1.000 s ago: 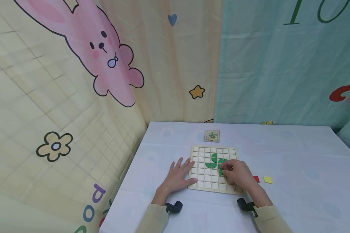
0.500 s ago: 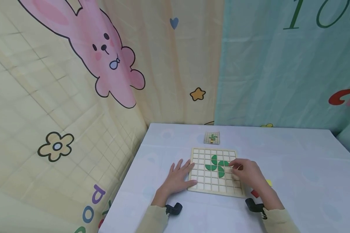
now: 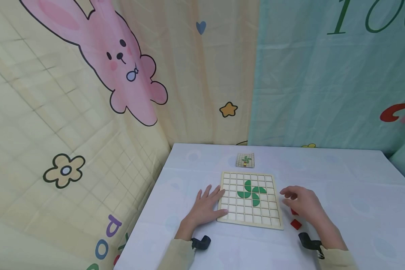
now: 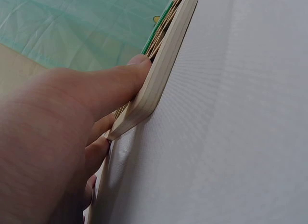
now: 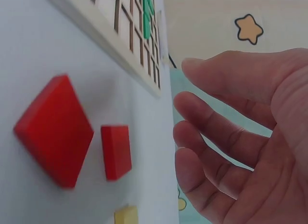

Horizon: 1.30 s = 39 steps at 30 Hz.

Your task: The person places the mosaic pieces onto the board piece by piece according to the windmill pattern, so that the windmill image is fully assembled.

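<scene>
A square wooden grid board (image 3: 234,216) lies on the table, with green quarter-round pieces (image 3: 255,198) forming a pinwheel at its middle. At its left edge my left hand (image 3: 206,206) rests with fingers spread; the thumb lies on the rim near the corner in the left wrist view. To the right of the board hovers my right hand (image 3: 303,202), its fingers loosely bent and holding nothing. Below it are two red square tiles, the nearer red tile (image 5: 57,132) and a second red tile (image 5: 116,151). A yellow tile (image 5: 126,216) shows at the bottom of the right wrist view.
Behind the board lies a small pattern card (image 3: 245,160) with a similar green pinwheel on a grid. The white-covered table (image 3: 351,195) extends to the right. Printed curtains (image 3: 202,75) hang behind the table and on the left.
My right hand has moved from over the green pieces out to the right, off the board, uncovering the pinwheel. It now covers the yellow tile in the head view. The left hand has stayed put.
</scene>
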Tool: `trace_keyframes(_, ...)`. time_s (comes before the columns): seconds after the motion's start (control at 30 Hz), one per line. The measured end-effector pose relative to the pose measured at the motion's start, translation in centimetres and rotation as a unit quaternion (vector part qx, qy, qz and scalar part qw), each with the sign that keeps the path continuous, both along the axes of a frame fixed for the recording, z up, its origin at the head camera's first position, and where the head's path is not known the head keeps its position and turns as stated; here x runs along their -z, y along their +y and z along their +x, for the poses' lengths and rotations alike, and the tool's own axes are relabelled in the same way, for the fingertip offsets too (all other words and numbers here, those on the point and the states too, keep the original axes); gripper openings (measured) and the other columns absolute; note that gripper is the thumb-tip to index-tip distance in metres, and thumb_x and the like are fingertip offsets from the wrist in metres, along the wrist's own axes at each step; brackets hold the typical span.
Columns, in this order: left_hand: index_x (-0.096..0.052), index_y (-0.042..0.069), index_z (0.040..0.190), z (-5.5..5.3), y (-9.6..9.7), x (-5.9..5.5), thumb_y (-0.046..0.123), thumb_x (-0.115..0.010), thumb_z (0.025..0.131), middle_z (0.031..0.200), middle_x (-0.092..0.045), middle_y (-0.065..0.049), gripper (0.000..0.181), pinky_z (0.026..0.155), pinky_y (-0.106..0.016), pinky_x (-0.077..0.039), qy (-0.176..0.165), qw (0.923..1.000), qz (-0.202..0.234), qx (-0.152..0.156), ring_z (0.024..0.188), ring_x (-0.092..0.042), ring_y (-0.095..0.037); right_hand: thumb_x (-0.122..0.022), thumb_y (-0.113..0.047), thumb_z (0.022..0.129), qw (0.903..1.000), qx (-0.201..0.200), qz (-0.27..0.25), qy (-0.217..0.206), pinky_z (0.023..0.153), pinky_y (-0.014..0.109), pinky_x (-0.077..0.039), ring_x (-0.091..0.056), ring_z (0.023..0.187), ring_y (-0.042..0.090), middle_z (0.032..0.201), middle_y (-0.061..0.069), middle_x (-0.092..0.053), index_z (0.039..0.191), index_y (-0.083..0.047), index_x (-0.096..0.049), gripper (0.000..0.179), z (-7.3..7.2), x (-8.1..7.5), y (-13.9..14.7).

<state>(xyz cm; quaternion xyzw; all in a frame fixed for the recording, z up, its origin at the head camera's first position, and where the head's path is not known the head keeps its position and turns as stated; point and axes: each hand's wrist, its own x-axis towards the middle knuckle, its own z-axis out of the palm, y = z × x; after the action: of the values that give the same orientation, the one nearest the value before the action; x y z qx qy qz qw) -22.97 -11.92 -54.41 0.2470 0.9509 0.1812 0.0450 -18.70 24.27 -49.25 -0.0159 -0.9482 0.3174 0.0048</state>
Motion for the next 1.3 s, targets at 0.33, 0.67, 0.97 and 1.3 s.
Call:
trace_keyframes(0.33,-0.032,0.028,0.159,0.1,-0.1,-0.4,0.067,-0.052,0.094,0.166,-0.020,0.006,0.079,0.120,-0.059,-0.003,-0.001,1.0000,0.002,0.000,0.154,-0.004,-0.028,-0.077,-0.014,0.087,0.9992,0.010,0.010,-0.037,0.075,0.045,-0.058,-0.060,0.098,0.032,0.107,0.013,-0.068,0.115,-0.007,-0.073,0.029,0.9,0.1,1.8)
trace_keyframes(0.67,-0.033,0.028,0.159,0.2,-0.1,-0.5,0.068,-0.053,0.093,0.166,-0.020,0.006,0.080,0.120,-0.059,-0.003,-0.003,1.0000,0.002,-0.001,0.154,-0.005,-0.029,-0.083,-0.014,0.081,0.9974,-0.009,0.032,-0.063,0.079,0.051,-0.056,-0.058,0.096,0.030,0.102,0.007,-0.069,0.112,-0.007,-0.075,0.033,1.2,0.6,3.2)
trace_keyframes(0.97,-0.032,0.029,0.159,0.1,-0.1,-0.2,0.069,-0.052,0.093,0.166,-0.020,0.007,0.080,0.120,-0.058,-0.003,-0.001,1.0000,-0.001,-0.003,0.154,-0.005,-0.028,-0.085,-0.008,0.076,0.9959,-0.032,0.063,-0.056,0.083,0.055,-0.054,-0.056,0.097,0.033,0.101,0.009,-0.069,0.106,-0.008,-0.078,0.031,1.2,0.7,3.3)
trace_keyframes(1.3,-0.033,0.029,0.159,0.2,0.1,-0.3,0.068,-0.052,0.093,0.166,-0.021,0.007,0.080,0.120,-0.058,-0.002,-0.006,1.0000,0.000,-0.007,0.154,-0.004,-0.028,-0.087,-0.011,0.075,0.9954,-0.030,0.075,-0.052,0.073,0.045,-0.056,-0.053,0.089,0.027,0.091,0.004,-0.064,0.102,-0.008,-0.078,0.029,1.1,1.1,3.2)
